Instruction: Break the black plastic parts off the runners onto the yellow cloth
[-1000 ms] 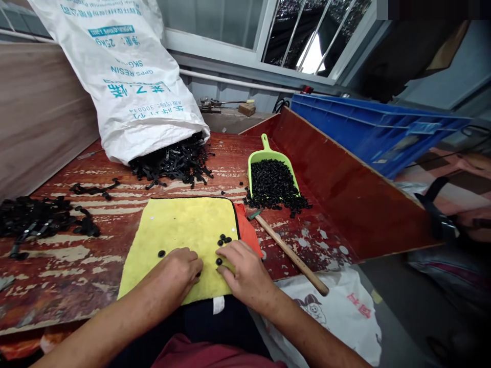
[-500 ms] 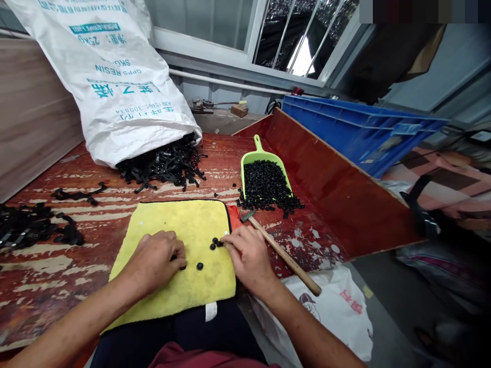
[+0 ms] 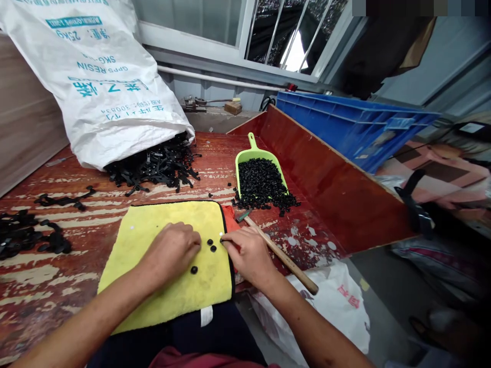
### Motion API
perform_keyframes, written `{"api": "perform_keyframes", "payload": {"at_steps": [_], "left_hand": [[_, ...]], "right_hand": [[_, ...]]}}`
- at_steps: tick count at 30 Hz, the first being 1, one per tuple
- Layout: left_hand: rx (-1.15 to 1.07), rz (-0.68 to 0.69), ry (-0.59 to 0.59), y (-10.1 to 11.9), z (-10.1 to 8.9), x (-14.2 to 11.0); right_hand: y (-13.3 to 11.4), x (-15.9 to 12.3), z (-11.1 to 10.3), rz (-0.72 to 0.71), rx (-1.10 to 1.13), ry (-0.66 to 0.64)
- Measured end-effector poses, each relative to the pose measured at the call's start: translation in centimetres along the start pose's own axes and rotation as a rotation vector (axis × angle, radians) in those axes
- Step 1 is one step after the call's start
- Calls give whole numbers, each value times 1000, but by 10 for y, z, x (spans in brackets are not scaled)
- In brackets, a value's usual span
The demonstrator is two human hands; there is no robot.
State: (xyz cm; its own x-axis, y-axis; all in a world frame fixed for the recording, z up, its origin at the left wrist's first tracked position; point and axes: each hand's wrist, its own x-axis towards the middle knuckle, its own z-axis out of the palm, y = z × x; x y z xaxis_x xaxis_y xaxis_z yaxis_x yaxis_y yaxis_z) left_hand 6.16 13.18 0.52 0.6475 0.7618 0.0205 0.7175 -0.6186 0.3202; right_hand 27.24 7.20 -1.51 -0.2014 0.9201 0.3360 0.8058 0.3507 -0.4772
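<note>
Worn red counter (image 3: 215,153) is carrying a yellow cloth (image 3: 128,250); three small black discs (image 3: 194,270) are lying on it between the hands. Right hand (image 3: 251,253) is pinching a dark piece between its fingers; left hand (image 3: 172,250) is holding its fingers curled, contents hidden. Discs judged light, stiff, possibly slick: grip by rims.

Through the head camera I see my left forearm (image 3: 103,304) slanting up from the lower left, its hand (image 3: 174,251) knuckles-up, fingers curled under; my right hand (image 3: 249,254) faces it, thumb and bent forefinger pinched.
</note>
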Motion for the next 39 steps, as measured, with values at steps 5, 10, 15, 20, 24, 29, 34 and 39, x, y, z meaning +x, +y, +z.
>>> {"api": "perform_keyframes", "payload": {"at_steps": [5, 10, 15, 20, 24, 29, 34, 39], "left_hand": [[22, -70, -5, -26, -9, -13], [25, -80, 2, -25, -5, -17], [-61, -41, 34, -18, -4, -5], [-95, 43, 24, -2, 15, 26], [-62, 107, 11, 1, 11, 31], [-14, 14, 64, -11, -8, -5], [83, -37, -16, -7, -3, -32], [20, -98, 60, -15, -16, -37]], "right_hand": [[-34, -3, 9, -99, 9, -91], [-44, -2, 27, -86, -165, -143], [-23, -2, 6, 17, -44, -18], [-11, 0, 4, 19, -118, -31], [-9, 2, 16, -4, -138, -68], [-6, 11, 13, -17, -84, -82], [-20, 27, 18, -89, -35, -117], [-26, 32, 31, -140, -39, -177]]}}
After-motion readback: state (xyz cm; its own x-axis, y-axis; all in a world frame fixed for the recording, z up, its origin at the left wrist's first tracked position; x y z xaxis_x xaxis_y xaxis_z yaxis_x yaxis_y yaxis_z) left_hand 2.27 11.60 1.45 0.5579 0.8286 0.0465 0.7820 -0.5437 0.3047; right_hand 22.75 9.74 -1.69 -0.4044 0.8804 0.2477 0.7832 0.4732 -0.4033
